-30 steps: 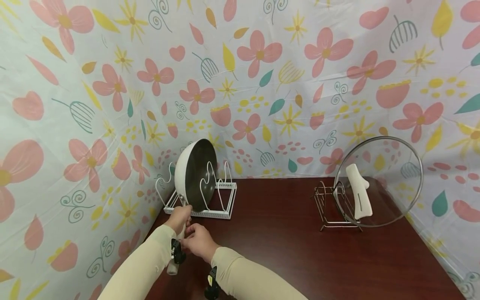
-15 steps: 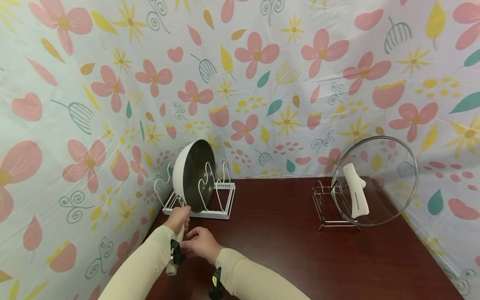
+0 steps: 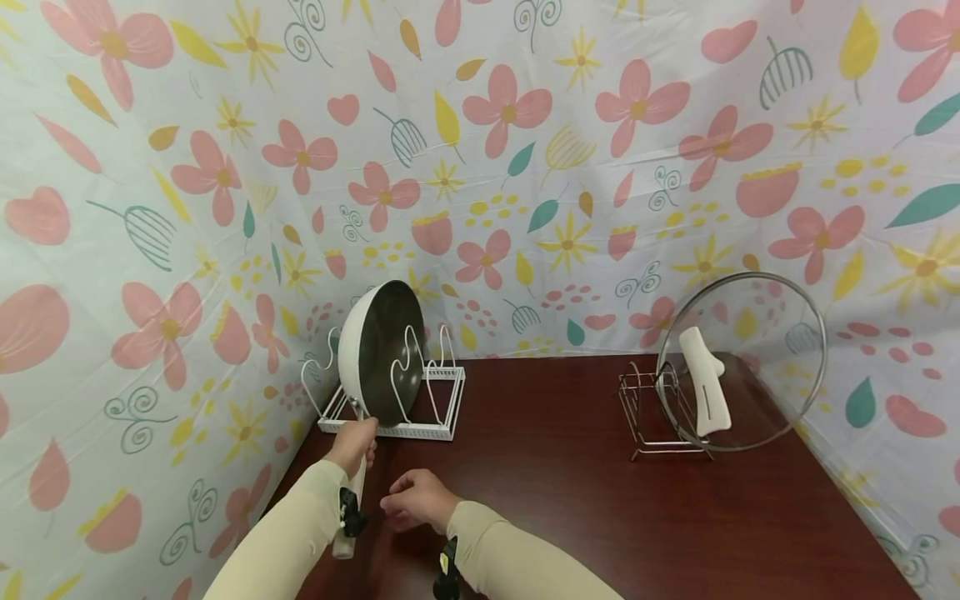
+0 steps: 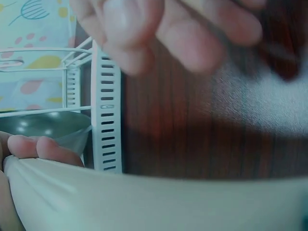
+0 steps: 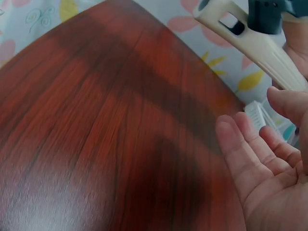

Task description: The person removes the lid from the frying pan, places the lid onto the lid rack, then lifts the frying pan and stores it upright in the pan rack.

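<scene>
A frying pan, white outside and dark inside, stands on edge between the wire dividers of a white rack at the table's back left. My left hand grips its long cream handle close to the pan; the handle's end sticks out toward me below the wrist. To the right of the handle, my right hand is held apart from it over the table, fingers relaxed and holding nothing. In the right wrist view its palm faces up, beneath the handle.
At the table's right, a glass lid with a cream handle leans upright in a small metal wire rack. Flower-patterned cloth hangs behind and along the sides of the dark red wooden table.
My right hand has drawn back from the pan handle toward the right. My left hand keeps its grip on the handle, and the pan stays in the rack.
</scene>
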The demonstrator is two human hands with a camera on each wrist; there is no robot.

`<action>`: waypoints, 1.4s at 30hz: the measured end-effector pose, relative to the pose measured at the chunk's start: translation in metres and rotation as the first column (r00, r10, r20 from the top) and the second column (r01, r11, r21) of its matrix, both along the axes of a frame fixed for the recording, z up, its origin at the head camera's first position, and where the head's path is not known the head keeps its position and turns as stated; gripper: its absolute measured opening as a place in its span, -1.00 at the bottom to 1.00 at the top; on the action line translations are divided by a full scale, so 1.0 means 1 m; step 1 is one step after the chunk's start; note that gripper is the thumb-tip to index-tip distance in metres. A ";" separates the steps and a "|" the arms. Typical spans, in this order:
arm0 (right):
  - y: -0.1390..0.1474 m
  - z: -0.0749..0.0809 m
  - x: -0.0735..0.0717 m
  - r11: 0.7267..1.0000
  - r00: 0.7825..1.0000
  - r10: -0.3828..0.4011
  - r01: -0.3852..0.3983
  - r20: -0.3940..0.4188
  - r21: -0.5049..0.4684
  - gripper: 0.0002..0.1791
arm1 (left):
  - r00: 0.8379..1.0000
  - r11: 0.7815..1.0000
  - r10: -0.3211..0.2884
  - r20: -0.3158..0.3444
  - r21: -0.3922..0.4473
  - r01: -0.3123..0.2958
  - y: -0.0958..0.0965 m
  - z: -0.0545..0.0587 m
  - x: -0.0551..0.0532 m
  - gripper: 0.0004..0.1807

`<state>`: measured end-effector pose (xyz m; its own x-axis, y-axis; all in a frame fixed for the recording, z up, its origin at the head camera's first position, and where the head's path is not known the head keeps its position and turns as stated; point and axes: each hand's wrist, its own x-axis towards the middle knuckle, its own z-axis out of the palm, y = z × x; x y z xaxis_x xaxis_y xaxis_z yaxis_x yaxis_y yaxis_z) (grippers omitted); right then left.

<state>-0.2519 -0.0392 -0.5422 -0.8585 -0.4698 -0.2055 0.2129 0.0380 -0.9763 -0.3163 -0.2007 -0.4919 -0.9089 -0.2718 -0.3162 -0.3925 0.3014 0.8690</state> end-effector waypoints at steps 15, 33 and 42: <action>0.027 -0.026 -0.002 0.996 0.998 -0.053 0.052 0.015 0.072 -0.84 | 0.996 0.996 0.080 -0.027 0.047 -0.079 0.003 -0.030 -0.003 -0.78; 0.049 -0.051 -0.007 0.992 0.994 -0.106 0.103 0.040 0.065 -0.85 | 0.992 0.993 0.108 -0.058 0.055 -0.105 0.010 -0.042 -0.009 -0.76; 0.055 -0.065 -0.012 0.993 0.992 -0.121 0.121 0.042 0.004 -0.87 | 0.991 0.992 0.112 -0.071 0.057 -0.108 0.017 -0.048 -0.012 -0.77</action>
<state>-0.2637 0.0161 -0.6074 -0.8996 -0.3629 -0.2431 0.2566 0.0112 -0.9664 -0.3287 -0.1837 -0.5396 -0.8957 -0.3562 -0.2662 -0.3551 0.2126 0.9103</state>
